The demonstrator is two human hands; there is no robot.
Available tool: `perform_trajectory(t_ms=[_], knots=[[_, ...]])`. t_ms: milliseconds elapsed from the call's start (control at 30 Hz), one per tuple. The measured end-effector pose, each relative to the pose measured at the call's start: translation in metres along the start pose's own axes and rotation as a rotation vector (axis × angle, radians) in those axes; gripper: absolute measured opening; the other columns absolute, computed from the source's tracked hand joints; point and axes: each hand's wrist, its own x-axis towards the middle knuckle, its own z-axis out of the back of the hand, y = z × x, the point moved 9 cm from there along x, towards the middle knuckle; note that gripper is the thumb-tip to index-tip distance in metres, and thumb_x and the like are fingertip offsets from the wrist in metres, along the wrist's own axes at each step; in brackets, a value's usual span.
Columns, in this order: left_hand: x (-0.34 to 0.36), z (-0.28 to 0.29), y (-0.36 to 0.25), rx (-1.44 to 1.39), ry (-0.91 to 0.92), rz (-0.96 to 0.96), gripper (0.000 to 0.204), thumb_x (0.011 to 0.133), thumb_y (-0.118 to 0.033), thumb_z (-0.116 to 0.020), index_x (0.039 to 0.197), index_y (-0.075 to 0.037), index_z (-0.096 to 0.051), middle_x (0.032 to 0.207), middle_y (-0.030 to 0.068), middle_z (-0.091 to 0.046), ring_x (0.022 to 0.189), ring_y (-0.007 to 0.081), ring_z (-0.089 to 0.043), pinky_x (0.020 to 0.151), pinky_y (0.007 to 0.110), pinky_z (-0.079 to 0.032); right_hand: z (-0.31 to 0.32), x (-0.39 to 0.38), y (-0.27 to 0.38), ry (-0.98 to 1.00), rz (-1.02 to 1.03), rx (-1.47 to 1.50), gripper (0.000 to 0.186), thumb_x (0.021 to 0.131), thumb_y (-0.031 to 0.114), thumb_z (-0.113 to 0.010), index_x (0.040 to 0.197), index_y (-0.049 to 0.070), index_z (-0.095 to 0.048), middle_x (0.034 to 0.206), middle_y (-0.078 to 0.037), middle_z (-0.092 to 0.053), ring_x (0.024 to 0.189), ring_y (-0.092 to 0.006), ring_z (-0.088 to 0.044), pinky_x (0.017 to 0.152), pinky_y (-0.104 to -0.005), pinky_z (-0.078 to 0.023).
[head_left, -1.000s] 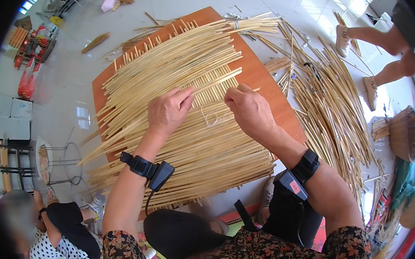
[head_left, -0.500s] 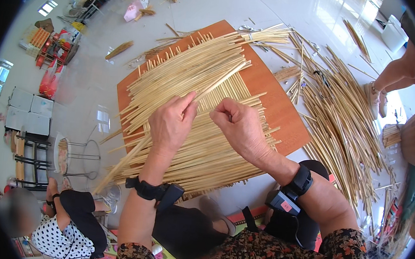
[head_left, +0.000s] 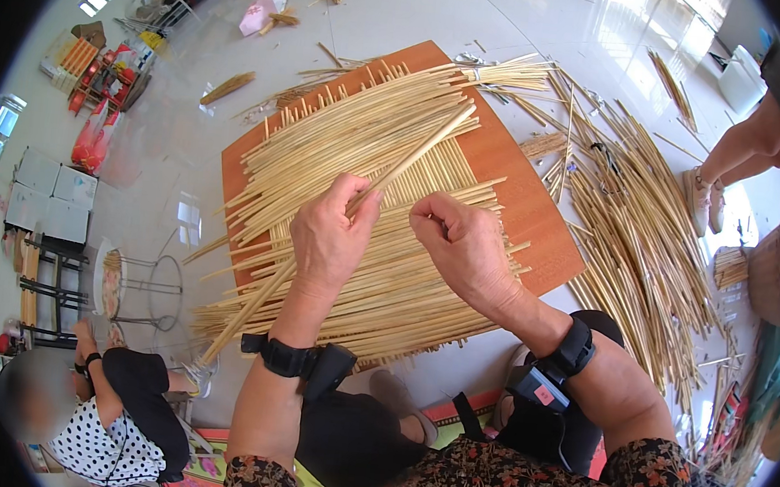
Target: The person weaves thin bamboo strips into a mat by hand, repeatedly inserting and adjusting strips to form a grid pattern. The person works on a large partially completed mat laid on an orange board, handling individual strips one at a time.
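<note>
A mat of pale straw-coloured sticks (head_left: 344, 128) lies on a reddish-brown wooden board (head_left: 542, 257), with a band of crosswise sticks showing in its middle. My left hand (head_left: 325, 242) grips a pair or small bundle of long sticks (head_left: 421, 149) that slants above the mat from lower left to upper right. My right hand (head_left: 466, 250) is closed just right of my left hand, over the mat, with thumb and forefinger curled in; what they hold, if anything, is hidden. I wear black devices strapped to both forearms.
Loose sticks (head_left: 631, 246) are strewn on the tiled floor at right, beside a wicker basket (head_left: 772, 277) and a white bucket (head_left: 740, 84). A person's legs (head_left: 731, 157) stand at upper right; another person (head_left: 104, 432) sits at lower left. Racks and wire stands (head_left: 164, 284) line the left.
My left hand has shifted right with its sticks, which now slant more steeply. My right hand has dropped slightly from where it was a second ago. The standing person's legs have drawn together.
</note>
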Motion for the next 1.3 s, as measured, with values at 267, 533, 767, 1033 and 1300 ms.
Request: perform_trajectory(t_ms=[267,533,767,1033,1300], knots=[[-0.002,0.000,-0.002,0.002,0.005,-0.012,0.013,0.092,-0.014,-0.077,0.098,-0.005,-0.069,0.071,0.0068,-0.070,0.059,0.0144,-0.065,0.055,0.030,-0.048,0.000,-0.001,0.002,0.000,0.018,-0.050,0.009,0.096,0.011,-0.066,0.097,0.002,-0.068,0.069,-0.010,-0.062,0.058,-0.0142,-0.056,0.058,-0.0323,-0.048],[-0.003,-0.002,-0.001,-0.027,0.010,0.019,0.015,0.092,-0.015,-0.078,0.098,-0.004,-0.070,0.071,0.0071,-0.070,0.060,0.0134,-0.065,0.056,0.030,-0.048,0.000,-0.002,0.001,0.020,0.001,-0.053,0.008,0.096,0.010,-0.065,0.097,0.002,-0.067,0.071,-0.011,-0.063,0.059,-0.0166,-0.058,0.058,-0.0328,-0.049],[-0.002,-0.003,-0.002,-0.024,0.022,0.024,0.015,0.092,-0.016,-0.078,0.099,-0.004,-0.070,0.073,0.0080,-0.072,0.062,0.0151,-0.067,0.057,0.030,-0.050,0.001,-0.002,0.002,0.022,-0.015,-0.057,0.008,0.096,0.009,-0.065,0.096,0.002,-0.067,0.070,-0.010,-0.063,0.059,-0.0156,-0.058,0.058,-0.0331,-0.049],[-0.003,-0.003,-0.003,-0.010,0.020,0.013,0.014,0.091,-0.015,-0.078,0.098,-0.005,-0.071,0.074,0.0098,-0.073,0.064,0.0182,-0.070,0.058,0.031,-0.051,0.001,-0.003,0.001,0.019,-0.016,-0.051,0.008,0.095,0.009,-0.065,0.095,0.002,-0.068,0.069,-0.011,-0.062,0.059,-0.0161,-0.057,0.058,-0.0331,-0.048],[-0.004,-0.002,-0.025,0.076,-0.002,-0.128,0.013,0.088,-0.015,-0.080,0.095,-0.008,-0.072,0.072,0.0102,-0.071,0.063,0.0240,-0.070,0.058,0.034,-0.052,0.003,-0.002,-0.004,0.009,-0.033,0.017,0.009,0.094,0.009,-0.065,0.092,0.001,-0.068,0.068,-0.012,-0.061,0.059,-0.0167,-0.058,0.059,-0.0337,-0.048]])
